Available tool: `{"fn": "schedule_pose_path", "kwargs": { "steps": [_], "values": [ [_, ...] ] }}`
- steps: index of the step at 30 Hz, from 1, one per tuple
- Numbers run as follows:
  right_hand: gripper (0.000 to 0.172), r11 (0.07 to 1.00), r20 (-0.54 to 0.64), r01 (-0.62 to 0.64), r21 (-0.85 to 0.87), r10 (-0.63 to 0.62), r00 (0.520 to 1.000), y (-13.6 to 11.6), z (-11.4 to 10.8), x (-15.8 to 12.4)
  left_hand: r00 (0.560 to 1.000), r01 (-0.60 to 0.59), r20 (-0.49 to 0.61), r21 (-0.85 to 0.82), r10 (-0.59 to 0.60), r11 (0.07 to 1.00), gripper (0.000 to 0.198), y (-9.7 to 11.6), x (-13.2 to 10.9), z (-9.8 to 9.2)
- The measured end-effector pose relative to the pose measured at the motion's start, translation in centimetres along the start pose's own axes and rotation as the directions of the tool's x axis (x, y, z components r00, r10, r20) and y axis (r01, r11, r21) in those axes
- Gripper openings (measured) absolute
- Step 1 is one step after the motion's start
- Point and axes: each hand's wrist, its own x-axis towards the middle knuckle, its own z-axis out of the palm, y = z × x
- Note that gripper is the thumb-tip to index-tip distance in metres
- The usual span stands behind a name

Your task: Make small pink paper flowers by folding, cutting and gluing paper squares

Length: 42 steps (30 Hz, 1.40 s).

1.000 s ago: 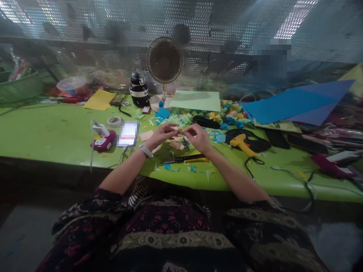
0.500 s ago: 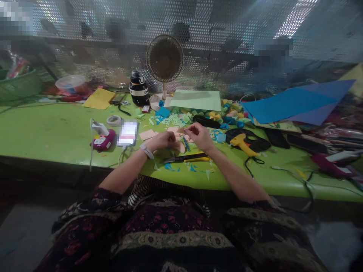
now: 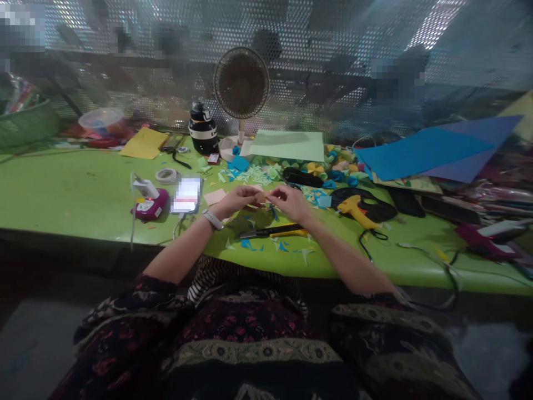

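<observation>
Above the green tabletop, my left hand [image 3: 239,201], with a white band at the wrist, pinches a small peach paper piece [image 3: 260,198]. My right hand [image 3: 291,201] has its thumb and fingers pressed together at that piece's right edge. A slim blue item [image 3: 273,211], too small to name, lies between the hands. Just in front of them lie scissors [image 3: 270,231] with black blades and a yellow handle, among blue and pale green paper scraps [image 3: 250,245]. Beside my left hand is a flat pink paper square [image 3: 215,196].
A phone [image 3: 186,195] on a cable and a purple power socket [image 3: 150,205] stand left. A fan [image 3: 242,83] and black bottle [image 3: 204,132] are behind. Paper flowers and scraps [image 3: 250,173] spread beyond the hands. A yellow glue gun [image 3: 356,210] and blue sheets [image 3: 428,150] lie right.
Both hands have drawn together, and the peach paper has come up off the table between them. My left hand shifted slightly up; the larger peach pieces no longer show on the table.
</observation>
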Motion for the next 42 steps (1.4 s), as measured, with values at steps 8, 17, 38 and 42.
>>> {"fn": "schedule_pose_path", "kwargs": {
  "steps": [8,17,38,42],
  "values": [
    [0.029,1.0,-0.001,-0.01,-0.024,0.01,1.0,0.1,0.0,0.0,0.999,0.034,0.039,-0.047,-0.032,0.998,0.039,0.8,-0.4,0.3],
    [0.024,1.0,-0.019,-0.01,-0.01,0.01,1.0,0.1,-0.1,0.0,1.0,0.022,-0.001,-0.028,-0.022,0.999,0.025,0.8,-0.4,0.3],
    [0.023,0.997,0.019,-0.075,0.036,0.074,0.997,-0.1,-0.2,0.0,0.996,0.05,0.081,-0.027,-0.048,0.998,0.05,0.4,-0.2,-0.2],
    [0.027,0.99,0.027,-0.083,0.117,0.08,0.996,0.1,-0.1,0.1,0.993,0.067,0.095,-0.03,-0.064,0.997,0.046,0.6,-0.3,-0.3]
  ]
}}
